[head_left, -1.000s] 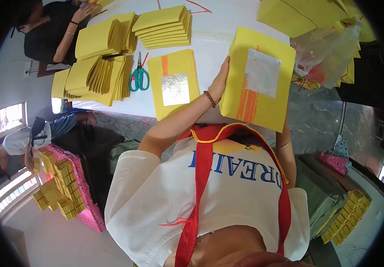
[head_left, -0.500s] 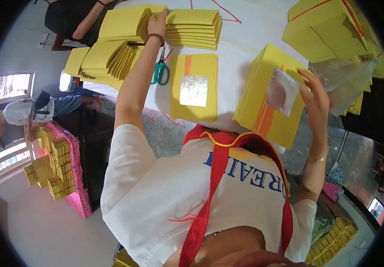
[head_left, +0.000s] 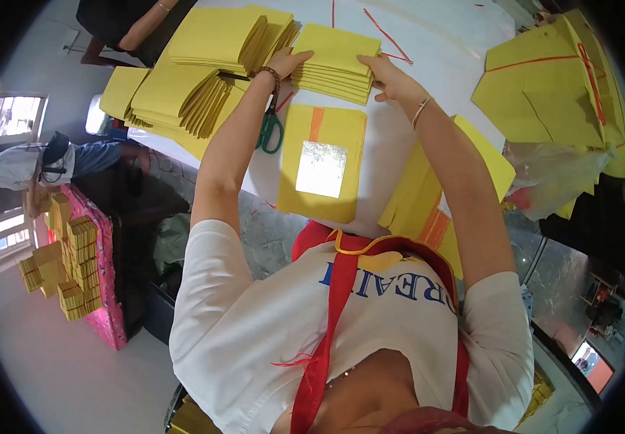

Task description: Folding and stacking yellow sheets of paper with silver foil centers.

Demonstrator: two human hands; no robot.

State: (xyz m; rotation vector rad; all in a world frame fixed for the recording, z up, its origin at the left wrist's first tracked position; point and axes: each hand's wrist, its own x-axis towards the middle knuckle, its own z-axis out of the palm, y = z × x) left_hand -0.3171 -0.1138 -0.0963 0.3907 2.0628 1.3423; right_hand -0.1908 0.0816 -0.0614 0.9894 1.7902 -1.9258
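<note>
Stack of folded yellow paper [head_left: 332, 64] lies on the white worktop [head_left: 446, 58], beyond and to the right of the green-handled scissors [head_left: 272, 117]. Left hand [head_left: 287, 64] and right hand [head_left: 398, 81] pinch its opposite ends. It looks fairly light and springy; the layers could slip or fan out, so both ends want even squeezing, with support beneath the lowest fold.

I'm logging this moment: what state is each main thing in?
Folded stack: layered, between both hands
Left hand: touching its left side
Right hand: touching its right edge
Scissors: partly hidden, open or closed unclear
Packet with silver square: flat
Large bundle: crossed by red cord
Plastic bag: crumpled
</note>
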